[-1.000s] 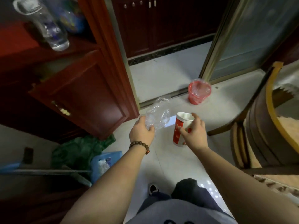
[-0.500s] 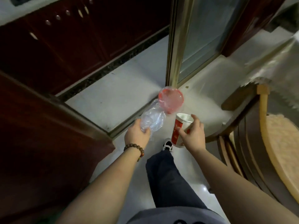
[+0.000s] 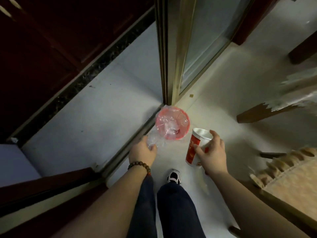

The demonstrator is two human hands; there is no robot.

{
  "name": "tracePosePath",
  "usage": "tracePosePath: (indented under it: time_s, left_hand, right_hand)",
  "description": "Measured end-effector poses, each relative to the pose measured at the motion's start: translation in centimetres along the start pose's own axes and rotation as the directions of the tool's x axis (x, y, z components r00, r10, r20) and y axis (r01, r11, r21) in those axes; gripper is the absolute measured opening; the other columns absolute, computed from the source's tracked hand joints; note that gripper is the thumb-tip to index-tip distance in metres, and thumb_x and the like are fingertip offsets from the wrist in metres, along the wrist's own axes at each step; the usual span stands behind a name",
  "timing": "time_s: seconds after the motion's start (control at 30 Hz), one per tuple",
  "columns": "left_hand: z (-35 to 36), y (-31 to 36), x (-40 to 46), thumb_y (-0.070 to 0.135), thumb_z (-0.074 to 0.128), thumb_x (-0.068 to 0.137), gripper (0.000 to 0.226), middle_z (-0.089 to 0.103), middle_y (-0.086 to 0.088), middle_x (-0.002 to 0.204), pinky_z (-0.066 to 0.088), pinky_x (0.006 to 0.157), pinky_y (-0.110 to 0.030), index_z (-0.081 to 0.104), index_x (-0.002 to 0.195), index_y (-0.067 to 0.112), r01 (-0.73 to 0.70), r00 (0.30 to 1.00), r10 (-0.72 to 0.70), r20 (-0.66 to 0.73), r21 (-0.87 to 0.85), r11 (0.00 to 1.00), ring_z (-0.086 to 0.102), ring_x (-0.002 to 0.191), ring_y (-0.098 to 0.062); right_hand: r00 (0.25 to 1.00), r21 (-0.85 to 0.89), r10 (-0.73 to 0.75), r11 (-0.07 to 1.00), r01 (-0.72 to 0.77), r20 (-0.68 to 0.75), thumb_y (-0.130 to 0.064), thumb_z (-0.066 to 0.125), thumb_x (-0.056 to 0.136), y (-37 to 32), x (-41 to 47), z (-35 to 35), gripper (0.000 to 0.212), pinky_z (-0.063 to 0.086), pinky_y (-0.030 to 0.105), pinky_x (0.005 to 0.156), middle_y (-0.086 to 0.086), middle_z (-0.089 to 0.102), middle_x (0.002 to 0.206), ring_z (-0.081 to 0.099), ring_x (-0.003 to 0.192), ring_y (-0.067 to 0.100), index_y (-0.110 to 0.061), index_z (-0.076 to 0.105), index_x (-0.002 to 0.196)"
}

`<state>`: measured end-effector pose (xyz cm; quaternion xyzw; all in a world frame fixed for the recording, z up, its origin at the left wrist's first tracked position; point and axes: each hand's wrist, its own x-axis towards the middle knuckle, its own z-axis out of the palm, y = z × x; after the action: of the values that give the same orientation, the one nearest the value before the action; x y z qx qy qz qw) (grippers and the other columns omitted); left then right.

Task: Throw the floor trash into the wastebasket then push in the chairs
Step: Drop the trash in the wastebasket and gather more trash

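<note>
A small red wastebasket [image 3: 184, 121] lined with clear plastic stands on the floor by the foot of a sliding door frame. My left hand [image 3: 142, 152] grips a crumpled clear plastic bottle [image 3: 155, 140], whose far end reaches over the basket's near rim. My right hand [image 3: 211, 152] holds a red and white paper cup [image 3: 194, 146] upright, just right of the basket and below its rim level in the picture. A wooden chair [image 3: 289, 177] with a woven seat shows at the right edge.
The brass-framed glass sliding door [image 3: 173, 57] rises straight ahead, its floor track [image 3: 130, 143] running to the left of my feet. Dark red cabinets [image 3: 51, 40] fill the left. A wooden leg [image 3: 253, 114] and pale tablecloth lie at the right. My shoe [image 3: 174, 176] is on white tile.
I have stepped closer, so the wastebasket now lies directly beneath my hands. The bottle has come over its rim. Both hands still hold their items.
</note>
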<state>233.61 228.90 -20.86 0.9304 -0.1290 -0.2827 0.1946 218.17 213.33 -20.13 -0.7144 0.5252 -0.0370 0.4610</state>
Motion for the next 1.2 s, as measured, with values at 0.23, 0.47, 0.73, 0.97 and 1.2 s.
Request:
tracePosePath:
  time_s: [0.23,0.47,0.73,0.97,1.2]
  left_hand:
    - [12.5,-2.1,16.2,0.025,0.045,0.094,0.022,0.064,-0.011,0.088,0.048,0.064,-0.031,0.059,0.107,0.015,0.006,0.991,-0.029,0.133,0.175,0.985,0.059,0.079,-0.028]
    - [25.4,-3.8,28.9,0.022,0.047,0.095,0.017,0.059,-0.008,0.081,0.047,0.067,-0.034,0.059,0.095,0.010,0.007,0.975,-0.050,0.216,0.197,0.980,0.057,0.078,-0.026]
    - [27.7,-5.7,31.9,0.065,0.064,0.074,0.082,0.056,-0.003,0.123,0.057,0.065,-0.033,0.033,0.137,0.023,-0.042,0.965,0.036,0.260,0.019,0.999,0.063,0.098,-0.023]
    - [21.8,-6.7,29.1,0.049,0.043,0.094,0.061,0.022,-0.002,0.155,0.043,0.089,-0.034,0.025,0.147,0.025,-0.123,0.985,0.129,0.112,-0.063,0.990,0.041,0.131,-0.025]
    - [19.8,-11.6,29.3,0.035,0.051,0.093,0.058,0.030,-0.005,0.152,0.026,0.106,-0.030,0.034,0.145,0.017,-0.139,0.990,0.141,0.014,-0.110,0.984,0.030,0.139,-0.021]
  right_hand:
    - [0.997,0.017,0.065,0.998,-0.064,-0.044,-0.031,0.071,0.080,6.2,11.0,6.7,0.075,0.046,0.040,0.092,0.007,0.036,0.141,0.048,0.117,0.026,-0.025,0.030,0.142]
    - [0.995,0.019,0.079,0.997,-0.078,-0.067,-0.039,0.071,0.074,14.1,19.8,15.1,0.081,0.048,0.049,0.095,0.006,0.035,0.141,0.048,0.119,0.027,-0.024,0.030,0.142]
    - [0.999,-0.020,0.019,1.000,-0.020,-0.045,-0.036,0.072,0.076,15.9,22.9,19.6,0.077,0.044,0.030,0.088,0.004,0.039,0.135,0.044,0.107,0.013,-0.022,0.032,0.140]
    - [0.997,-0.077,-0.076,0.994,0.074,-0.016,-0.040,0.074,0.076,13.5,24.4,24.0,0.083,0.044,0.041,0.099,0.000,0.043,0.137,0.045,0.119,0.018,-0.028,0.025,0.142]
    - [0.998,-0.264,-0.059,0.962,0.066,0.034,-0.045,0.062,0.085,13.6,27.7,32.3,0.083,0.035,0.045,0.109,0.011,0.038,0.143,0.035,0.131,0.027,-0.016,0.017,0.148]
